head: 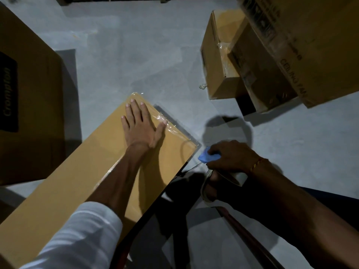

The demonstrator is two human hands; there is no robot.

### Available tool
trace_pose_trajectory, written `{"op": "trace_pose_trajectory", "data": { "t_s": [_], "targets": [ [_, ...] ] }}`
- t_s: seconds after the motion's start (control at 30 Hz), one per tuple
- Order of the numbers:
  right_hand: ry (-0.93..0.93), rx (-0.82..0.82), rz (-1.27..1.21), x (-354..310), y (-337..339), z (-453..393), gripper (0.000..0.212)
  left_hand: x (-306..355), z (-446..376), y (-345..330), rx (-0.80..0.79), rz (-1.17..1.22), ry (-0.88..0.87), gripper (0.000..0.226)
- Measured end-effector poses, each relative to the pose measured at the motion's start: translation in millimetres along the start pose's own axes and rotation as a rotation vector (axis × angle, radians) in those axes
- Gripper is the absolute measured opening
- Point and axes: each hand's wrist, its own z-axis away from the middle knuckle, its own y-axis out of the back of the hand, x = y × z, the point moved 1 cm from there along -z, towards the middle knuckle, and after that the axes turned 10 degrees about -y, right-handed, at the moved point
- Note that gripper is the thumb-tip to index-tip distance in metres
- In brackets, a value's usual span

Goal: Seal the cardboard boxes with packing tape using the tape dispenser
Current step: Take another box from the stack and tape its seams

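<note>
A long tan cardboard box (pixel 81 183), glossy clear tape along its edges, lies under the left hand (pixel 140 126), fingers flat and spread. Just right of its corner, the right hand (pixel 232 157) grips a blue tape dispenser (pixel 208 157). Grey concrete floor (pixel 136 61) lies beyond both hands. The box's long axis runs diagonally from near-left to far-right.

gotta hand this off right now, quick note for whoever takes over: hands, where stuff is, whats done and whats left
Left hand: flat, pressing on the long box top.
Right hand: grips the blue tape dispenser just off the box's near corner.
Done: clear tape lies along the box's far end edge.
Left: whether this strip is cut free cannot be told; stacked boxes at upper right may need checking.
</note>
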Motion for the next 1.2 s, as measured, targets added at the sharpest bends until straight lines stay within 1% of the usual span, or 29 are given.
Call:
{"op": "trace_pose_trajectory", "data": {
  "t_s": [0.07,0.13,0.23,0.27,0.37,0.4,0.47,0.57,0.63,0.7,0.73,0.8,0.87,0.93,1.0,1.07,1.13,1.2],
  "targets": [
    [-0.012,-0.026,-0.02,-8,-2,-7,0.051,19,16,-9,0.026,-0.036,-0.069,0.101],
    [-0.018,-0.058,-0.045,-15,1,-12,0.052,42,32,-19,0.008,-0.049,-0.139,0.105],
    [-0.053,-0.075,-0.017,-22,5,-15,0.066,71,46,-31,-0.021,-0.08,-0.17,0.105],
    [-0.063,-0.05,0.005,-24,4,-16,0.064,77,48,-32,-0.029,-0.098,-0.169,0.105],
    [-0.058,0.094,0.131,-34,-6,-16,0.04,86,48,-28,-0.079,-0.119,-0.141,0.103],
    [-0.07,0.112,0.173,-36,-12,-15,0.037,88,48,-25,-0.098,-0.123,-0.134,0.103],
    [-0.113,0.067,0.218,-32,-24,-10,0.041,89,48,-21,-0.116,-0.114,-0.131,0.105],
    [-0.158,-0.032,0.105,-9,-29,-3,0.043,91,46,-22,-0.144,-0.066,-0.119,0.11],
    [-0.183,-0.018,0.028,5,-23,2,0.039,92,48,-23,-0.168,-0.065,-0.128,0.114],
    [-0.188,0.029,-0.001,13,-7,7,0.041,91,53,-22,-0.2,-0.082,-0.169,0.114],
    [-0.175,0.045,0.002,14,2,9,0.044,89,57,-21,-0.214,-0.087,-0.203,0.112],
    [-0.118,0.077,0.037,11,24,18,0.048,85,67,-18,-0.206,-0.11,-0.29,0.1],
    [-0.041,0.114,0.128,6,47,32,0.045,80,71,-15,-0.174,-0.159,-0.396,0.083],
    [0.029,0.158,0.241,-1,65,49,0.048,74,66,-9,-0.127,-0.192,-0.507,0.071],
    [0.092,0.192,0.285,-11,77,63,0.053,65,53,-1,-0.062,-0.223,-0.586,0.061],
    [0.136,0.205,0.274,-20,79,69,0.053,55,33,11,-0.041,-0.279,-0.586,0.06],
    [0.172,0.2,0.249,-29,76,66,0.049,40,8,24,-0.042,-0.343,-0.512,0.058],
    [0.189,0.168,0.223,-37,67,58,0.052,21,-19,36,-0.053,-0.38,-0.42,0.052]
  ]
}}
